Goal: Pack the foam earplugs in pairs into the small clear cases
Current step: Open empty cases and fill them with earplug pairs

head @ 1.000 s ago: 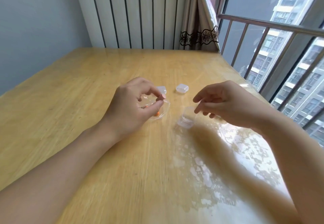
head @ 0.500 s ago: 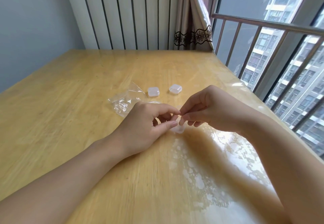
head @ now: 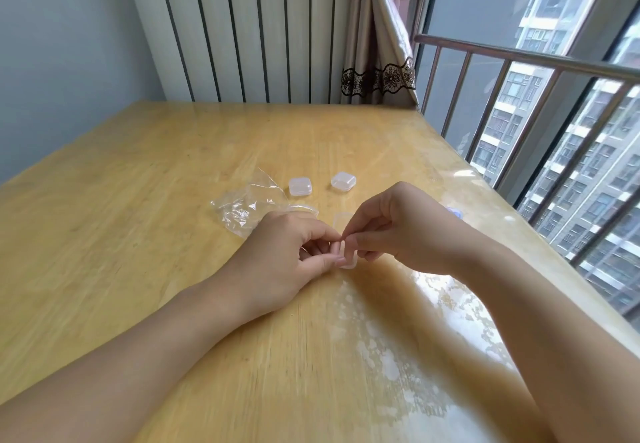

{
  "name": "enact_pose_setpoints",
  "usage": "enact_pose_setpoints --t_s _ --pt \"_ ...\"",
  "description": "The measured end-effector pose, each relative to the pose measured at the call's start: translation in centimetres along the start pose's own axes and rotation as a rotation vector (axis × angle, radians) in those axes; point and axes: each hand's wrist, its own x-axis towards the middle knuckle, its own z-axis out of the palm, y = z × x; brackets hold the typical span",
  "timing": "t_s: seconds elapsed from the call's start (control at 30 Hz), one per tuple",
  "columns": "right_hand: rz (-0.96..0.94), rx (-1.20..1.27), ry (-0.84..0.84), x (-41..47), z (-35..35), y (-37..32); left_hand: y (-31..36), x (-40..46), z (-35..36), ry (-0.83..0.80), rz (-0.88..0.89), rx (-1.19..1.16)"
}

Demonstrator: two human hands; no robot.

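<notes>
While both hands pinch one clear case (head: 348,262) | left hand (head: 294,255), right hand (head: 391,228) gripping | step: closing or opening, unclear | next: steady fingertip pressure.

Bright daylight comes in from the big window (head: 554,131) and shines on the yellow wooden desk (head: 398,331); the edges look bent.

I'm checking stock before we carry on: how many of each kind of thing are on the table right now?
Closed clear cases standing free: 2
Open clear case held between the left hand and right hand: 1
Clear plastic bag: 1
Earplugs: none visible
Total: 4
</notes>
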Motion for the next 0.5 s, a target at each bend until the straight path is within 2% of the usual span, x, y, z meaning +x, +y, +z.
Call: enact_pose_setpoints --t_s 0.17,0.37,0.5 --pt "-0.010 -0.024 0.044 -0.01 0.10 -0.18 -0.16 -0.07 -0.05 -0.036 -0.012 0.083" --pt "-0.011 -0.043 0.059 -0.05 0.41 -0.16 -0.20 -0.06 -0.10 -0.061 -0.034 0.059" --pt "-0.032 -0.075 0.101 0.02 0.95 -0.35 -0.53 -0.14 0.08 -0.027 -0.023 0.097"
